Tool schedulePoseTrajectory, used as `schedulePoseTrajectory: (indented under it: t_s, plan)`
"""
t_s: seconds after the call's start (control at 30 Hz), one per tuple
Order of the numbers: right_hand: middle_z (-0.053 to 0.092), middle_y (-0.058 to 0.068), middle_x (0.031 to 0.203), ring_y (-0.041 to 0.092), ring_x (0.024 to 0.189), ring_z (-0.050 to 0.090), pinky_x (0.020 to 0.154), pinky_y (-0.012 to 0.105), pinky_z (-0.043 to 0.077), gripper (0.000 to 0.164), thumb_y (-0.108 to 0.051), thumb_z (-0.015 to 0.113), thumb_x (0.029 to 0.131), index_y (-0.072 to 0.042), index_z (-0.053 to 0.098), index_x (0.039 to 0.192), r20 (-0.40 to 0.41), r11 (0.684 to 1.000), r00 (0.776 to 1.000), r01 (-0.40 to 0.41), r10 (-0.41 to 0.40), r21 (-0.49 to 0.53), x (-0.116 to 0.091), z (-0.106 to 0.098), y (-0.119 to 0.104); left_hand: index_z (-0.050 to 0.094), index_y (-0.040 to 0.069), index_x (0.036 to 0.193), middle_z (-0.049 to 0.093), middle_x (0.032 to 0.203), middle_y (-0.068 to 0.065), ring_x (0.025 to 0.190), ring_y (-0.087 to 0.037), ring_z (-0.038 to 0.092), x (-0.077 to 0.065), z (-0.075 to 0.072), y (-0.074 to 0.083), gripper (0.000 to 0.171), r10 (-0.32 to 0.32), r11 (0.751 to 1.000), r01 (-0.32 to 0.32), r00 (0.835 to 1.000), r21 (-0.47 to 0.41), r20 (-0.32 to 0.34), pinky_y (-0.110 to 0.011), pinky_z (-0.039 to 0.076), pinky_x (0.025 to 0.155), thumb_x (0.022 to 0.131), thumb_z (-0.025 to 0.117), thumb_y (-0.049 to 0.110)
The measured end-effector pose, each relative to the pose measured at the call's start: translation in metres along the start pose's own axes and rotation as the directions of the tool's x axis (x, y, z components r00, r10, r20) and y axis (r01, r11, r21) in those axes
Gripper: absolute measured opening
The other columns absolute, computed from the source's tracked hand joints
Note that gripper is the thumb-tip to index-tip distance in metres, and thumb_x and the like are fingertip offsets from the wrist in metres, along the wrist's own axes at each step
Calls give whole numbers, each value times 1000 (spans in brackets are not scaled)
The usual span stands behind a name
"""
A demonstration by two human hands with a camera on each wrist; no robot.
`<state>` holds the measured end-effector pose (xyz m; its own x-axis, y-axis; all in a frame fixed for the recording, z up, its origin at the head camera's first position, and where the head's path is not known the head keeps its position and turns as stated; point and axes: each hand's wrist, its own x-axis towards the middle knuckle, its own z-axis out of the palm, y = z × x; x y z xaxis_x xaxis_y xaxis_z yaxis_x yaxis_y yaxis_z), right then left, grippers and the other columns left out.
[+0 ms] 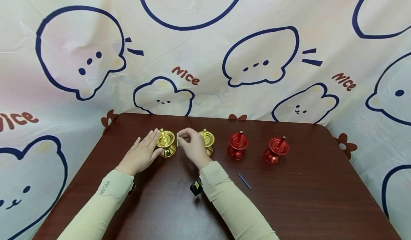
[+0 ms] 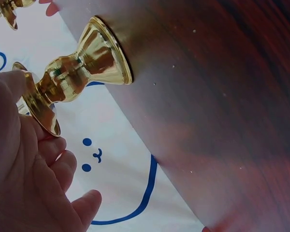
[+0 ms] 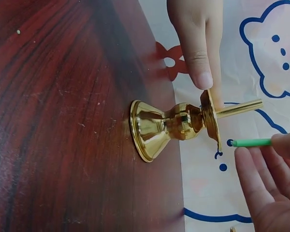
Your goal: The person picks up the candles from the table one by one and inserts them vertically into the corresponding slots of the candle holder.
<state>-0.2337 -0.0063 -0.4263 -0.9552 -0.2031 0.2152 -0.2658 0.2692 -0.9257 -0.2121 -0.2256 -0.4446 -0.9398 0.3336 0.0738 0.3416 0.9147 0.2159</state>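
Observation:
My left hand [image 1: 138,157] is at the leftmost gold candle holder [image 1: 167,151], its thumb and fingers on opposite sides of the dish's rim. That holder stands upright on the table, a thin gold tube [image 3: 241,108] rising from its dish. Just right of it, my right hand [image 1: 194,148] pinches a thin green stick [image 3: 251,143] between thumb and fingers. In the right wrist view the stick is beside the dish, apart from the tube. Partly hidden behind the right hand is a second gold candle holder [image 1: 209,140].
Two red candle holders [image 1: 237,144] [image 1: 276,150] stand to the right, each with a thin upright piece in its dish. A blue stick [image 1: 244,181] lies on the dark wooden table [image 1: 308,197] near the right forearm. A patterned cloth [image 1: 205,50] hangs behind the table.

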Motion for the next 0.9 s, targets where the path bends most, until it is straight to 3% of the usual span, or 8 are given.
schedulePoseTrajectory:
  t_s: [0.3, 0.63, 0.9]
  plan:
    - [71, 4, 98, 10, 81, 68, 74, 23, 57, 11, -10, 68, 98, -4, 71, 107, -29, 996, 995, 91, -91, 13, 11, 1, -4, 22, -1, 160, 21, 166, -19, 153, -37, 20, 1, 0, -1, 66, 9, 1000, -9, 1000, 1, -7, -65, 17, 119, 108, 47, 31]
    - [73, 4, 100, 9, 81, 70, 72, 22, 58, 12, -10, 69, 98, -6, 71, 109, -6, 993, 994, 112, -112, 20, 21, 4, -11, 22, -1, 160, 22, 166, -19, 153, -37, 21, -1, -1, -1, 65, 8, 1000, -8, 1000, 5, -2, -64, 17, 119, 108, 48, 30]
    - [73, 3, 101, 8, 83, 69, 72, 22, 57, 15, -11, 68, 99, -4, 71, 111, 4, 992, 992, 127, -127, 0, 28, 4, -20, 26, -3, 158, 26, 164, -21, 151, -37, 24, -1, 0, 0, 64, 25, 1000, -25, 999, -10, -38, -64, 20, 118, 107, 50, 28]
